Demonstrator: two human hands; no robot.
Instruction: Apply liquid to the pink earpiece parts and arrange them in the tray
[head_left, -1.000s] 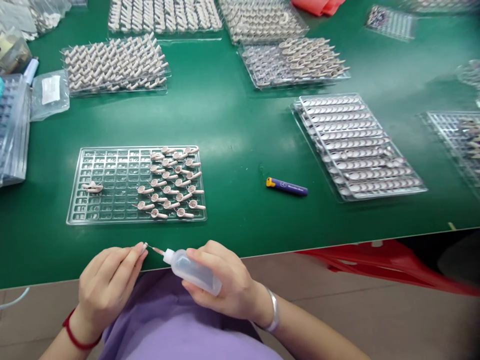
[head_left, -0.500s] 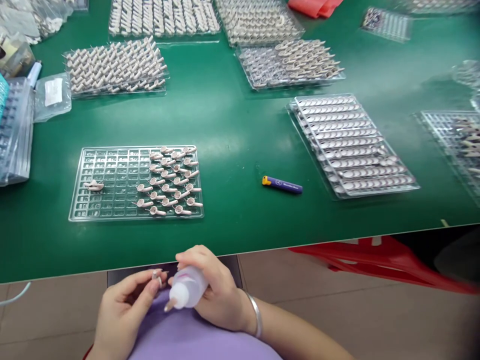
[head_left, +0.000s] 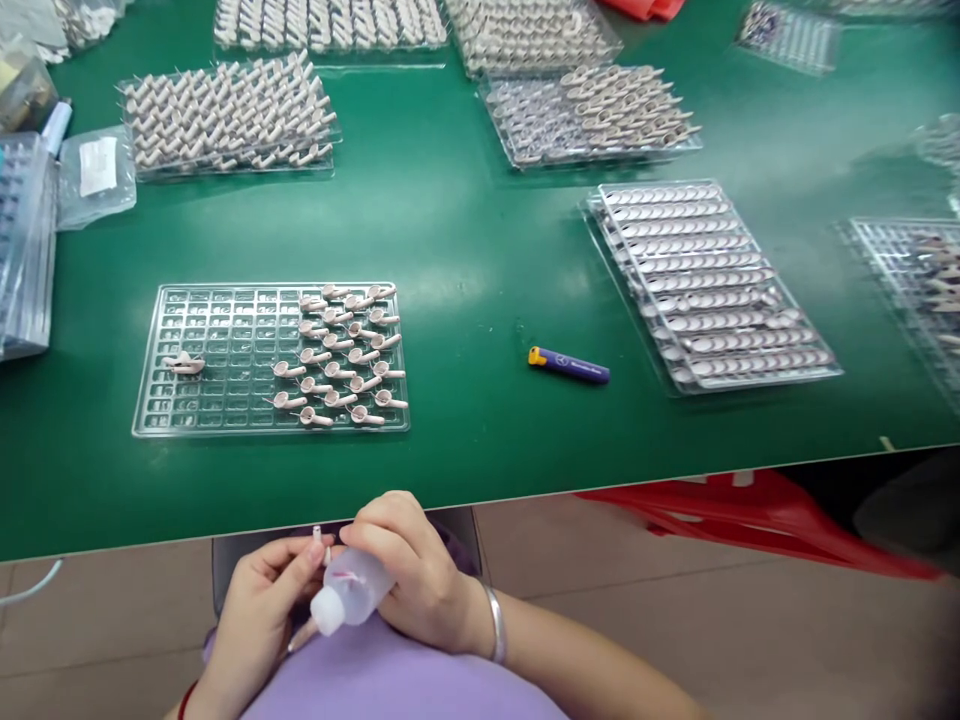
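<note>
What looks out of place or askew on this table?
One part lies alone, askew, at the left of the near tray, away from the rows. A lighter lies loose on the table. The right hand tilts the bottle nozzle-down; the left hand pinches a small piece.

— What is the left hand pinching?
— A tiny pale piece, too small to make out. Fingers of the right hand cover the back half of the bottle.
— And the trays?
— The far trays are cut off by the top edge. The right tray is blurred and cut off at the side. The print on the purple stick is unreadable.
</note>
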